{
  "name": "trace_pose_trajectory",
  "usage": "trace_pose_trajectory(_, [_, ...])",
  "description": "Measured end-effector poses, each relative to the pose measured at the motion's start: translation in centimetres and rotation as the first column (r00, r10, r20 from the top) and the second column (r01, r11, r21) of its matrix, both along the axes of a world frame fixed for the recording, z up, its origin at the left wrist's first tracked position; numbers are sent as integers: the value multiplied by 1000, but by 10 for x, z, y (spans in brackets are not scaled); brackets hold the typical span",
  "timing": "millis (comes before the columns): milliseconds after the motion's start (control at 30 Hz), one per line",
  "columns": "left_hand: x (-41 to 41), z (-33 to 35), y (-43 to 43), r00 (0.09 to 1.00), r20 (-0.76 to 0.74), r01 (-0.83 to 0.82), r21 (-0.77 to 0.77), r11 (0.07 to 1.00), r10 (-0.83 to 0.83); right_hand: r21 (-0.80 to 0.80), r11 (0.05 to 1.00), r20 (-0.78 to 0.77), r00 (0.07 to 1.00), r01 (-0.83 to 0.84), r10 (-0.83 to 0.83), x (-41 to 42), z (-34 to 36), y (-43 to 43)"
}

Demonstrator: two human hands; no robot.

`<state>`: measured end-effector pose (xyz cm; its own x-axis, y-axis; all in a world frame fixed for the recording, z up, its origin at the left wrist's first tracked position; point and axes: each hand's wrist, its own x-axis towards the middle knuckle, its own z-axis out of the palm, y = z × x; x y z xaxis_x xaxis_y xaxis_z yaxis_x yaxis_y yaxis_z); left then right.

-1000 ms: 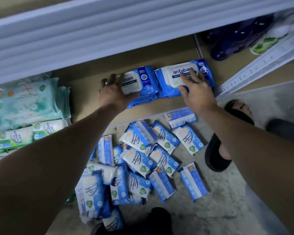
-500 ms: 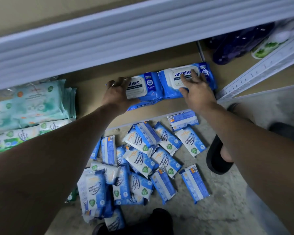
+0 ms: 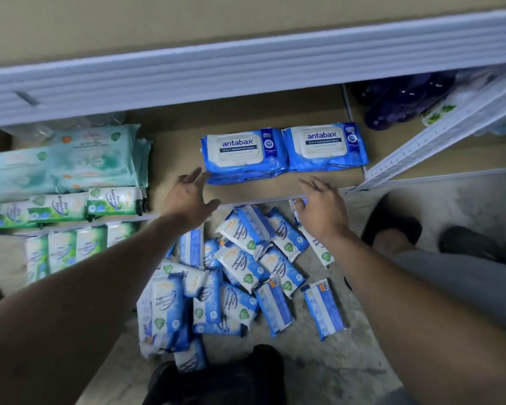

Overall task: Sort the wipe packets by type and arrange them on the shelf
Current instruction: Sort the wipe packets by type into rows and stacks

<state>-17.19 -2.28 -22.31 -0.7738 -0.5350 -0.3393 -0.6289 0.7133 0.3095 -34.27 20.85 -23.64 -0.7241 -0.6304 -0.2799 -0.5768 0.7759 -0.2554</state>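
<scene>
1. Two blue wipe packs, the left pack [image 3: 244, 152] and the right pack [image 3: 324, 146], lie side by side and touching on the brown shelf [image 3: 173, 153], each on top of more blue packs.
2. The left hand [image 3: 191, 197] hovers just in front of the left pack, fingers spread, holding nothing.
3. The right hand [image 3: 322, 207] hangs over the shelf's front edge, fingers loosely spread, also empty.
4. A heap of small blue-and-white packets [image 3: 240, 273] lies on the floor [image 3: 348, 366] below the hands.
5. Green packs [image 3: 62, 165] fill the shelf's left side.
</scene>
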Motion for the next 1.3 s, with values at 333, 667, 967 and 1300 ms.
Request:
trace_pose_trajectory(333, [154, 9, 32, 957, 70, -289, 159, 944, 281, 116, 972, 238, 956, -206, 174, 121, 2, -9])
trace_pose_trajectory(667, [254, -25, 88, 807, 219, -587, 193, 786, 549, 273, 837, 331, 864, -473, 380, 189, -24, -19])
trace_pose_trajectory(967, [282, -59, 115, 572, 174, -800, 331, 500, 801, 42, 850, 131, 846, -525, 516, 225, -36, -60])
trace_pose_trajectory(1300, [287, -77, 100, 393, 277, -782, 602, 160, 877, 135, 601, 311, 610, -788, 729, 282, -37, -92])
